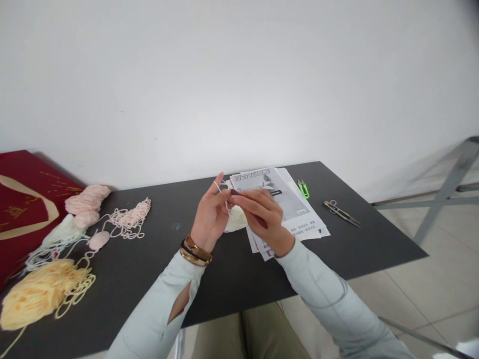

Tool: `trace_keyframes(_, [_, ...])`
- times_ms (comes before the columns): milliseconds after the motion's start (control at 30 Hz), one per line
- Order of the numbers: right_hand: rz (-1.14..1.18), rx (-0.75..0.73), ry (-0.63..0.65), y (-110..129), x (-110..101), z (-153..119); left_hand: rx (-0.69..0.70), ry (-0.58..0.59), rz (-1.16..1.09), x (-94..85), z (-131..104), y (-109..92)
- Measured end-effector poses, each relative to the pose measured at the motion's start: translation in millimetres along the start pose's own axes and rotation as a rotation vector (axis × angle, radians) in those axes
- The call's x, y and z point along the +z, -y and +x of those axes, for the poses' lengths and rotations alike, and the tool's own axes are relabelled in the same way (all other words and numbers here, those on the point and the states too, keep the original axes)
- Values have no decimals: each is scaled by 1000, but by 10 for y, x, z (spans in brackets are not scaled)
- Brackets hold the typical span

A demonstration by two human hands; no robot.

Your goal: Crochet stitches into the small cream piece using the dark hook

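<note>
My left hand [211,217] is raised over the table, index finger pointing up with white yarn [217,187] looped round it. Its thumb and other fingers pinch the yarn where the work is, though the small stitches are hidden. My right hand [264,209] meets it at the fingertips, closed round a slim dark reddish crochet hook [261,221]; the hook's tip cannot be made out. Below and between the hands lies a cream-white round of yarn [236,219], partly covered by the fingers.
Printed sheets [299,214] lie beneath my right hand on the black table [232,279]. Green thread snips [303,189] and metal scissors [341,213] rest to the right. Pink yarn [130,218], yellow yarn [41,291] and a red bag [22,199] occupy the left; a wall [232,89] stands behind.
</note>
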State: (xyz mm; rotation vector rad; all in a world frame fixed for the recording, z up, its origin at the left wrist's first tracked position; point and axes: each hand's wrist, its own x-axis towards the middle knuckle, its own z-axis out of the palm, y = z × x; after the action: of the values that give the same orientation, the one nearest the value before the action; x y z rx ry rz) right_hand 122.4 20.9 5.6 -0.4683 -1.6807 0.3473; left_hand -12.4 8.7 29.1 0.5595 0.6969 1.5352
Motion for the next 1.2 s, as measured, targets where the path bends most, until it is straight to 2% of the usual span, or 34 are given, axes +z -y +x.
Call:
trace_keyframes(67, [158, 144, -201, -5, 2, 24, -40, 52, -16, 14, -5, -55])
trace_keyframes(100, [289, 271, -244, -8, 7, 46, -36, 82, -8, 25, -12, -79])
trace_keyframes(167, [520, 547, -247, -18, 19, 97, 6, 134, 28, 45, -33, -114])
trace_keyframes(233, [697, 710, -252, -31, 23, 138, 55, 179, 79, 60, -53, -129])
trace_keyframes(400, [936, 882, -254, -40, -13, 191, 135, 237, 173, 81, -81, -132])
trace_keyframes(600, [966, 869, -254, -23, -95, 244, 159, 220, 300, 99, -126, -180])
trace_keyframes(900, [864, 819, -227, -85, -243, 312, 62, 246, 403, 104, -169, -238])
trace_keyframes(1200, [774, 743, -200, -52, -275, 327, -2, 261, 430, 109, -193, -269])
